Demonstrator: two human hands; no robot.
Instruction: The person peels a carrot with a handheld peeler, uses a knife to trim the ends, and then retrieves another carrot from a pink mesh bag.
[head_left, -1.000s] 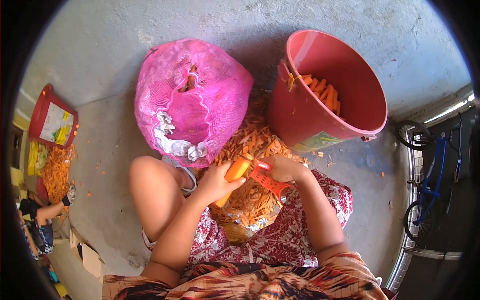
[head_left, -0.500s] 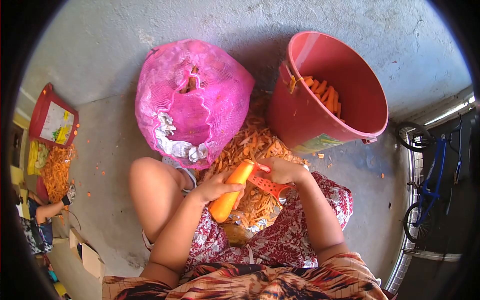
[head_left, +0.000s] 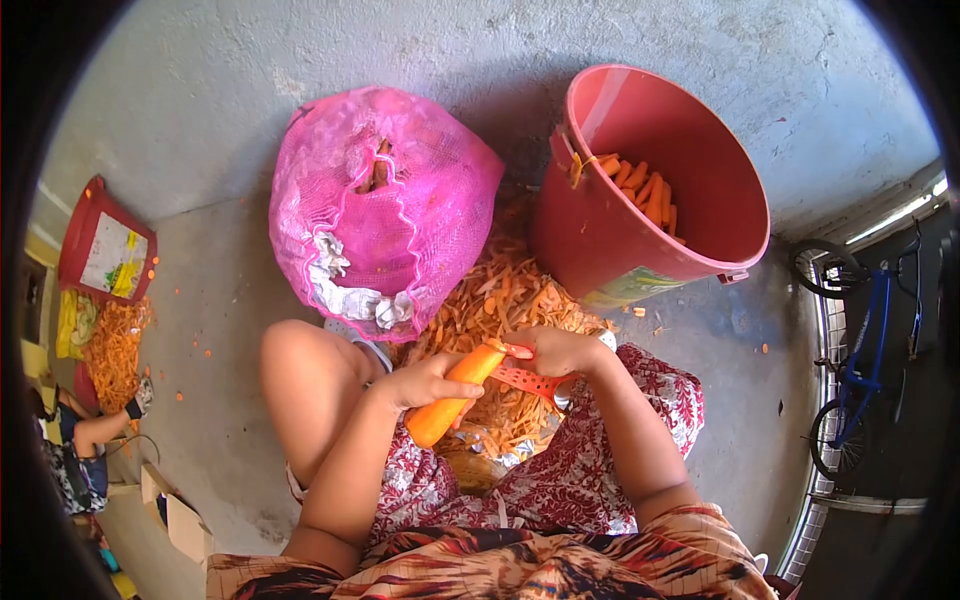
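My left hand (head_left: 420, 381) grips an orange carrot (head_left: 448, 404), which points up and to the right. My right hand (head_left: 562, 350) holds a red peeler (head_left: 524, 379) with its blade end against the carrot's upper tip. Both hands work over a heap of carrot peelings (head_left: 500, 300) between my knees. A red bucket (head_left: 600, 240) with peeled carrots (head_left: 640, 190) inside stands just beyond my right hand. A pink mesh sack (head_left: 385, 200) holding unpeeled carrots sits beyond my left knee.
Grey concrete floor all around. At far left lie a red tray (head_left: 100, 245), another peelings pile (head_left: 112, 345) and another person's leg (head_left: 95, 425). A cardboard box (head_left: 175, 515) sits lower left. A blue bicycle (head_left: 860, 360) stands behind a rail at right.
The carrot has slid down through my left hand, so more of it shows below my fist, and the peeler now sits at its upper tip. Both hands shifted slightly.
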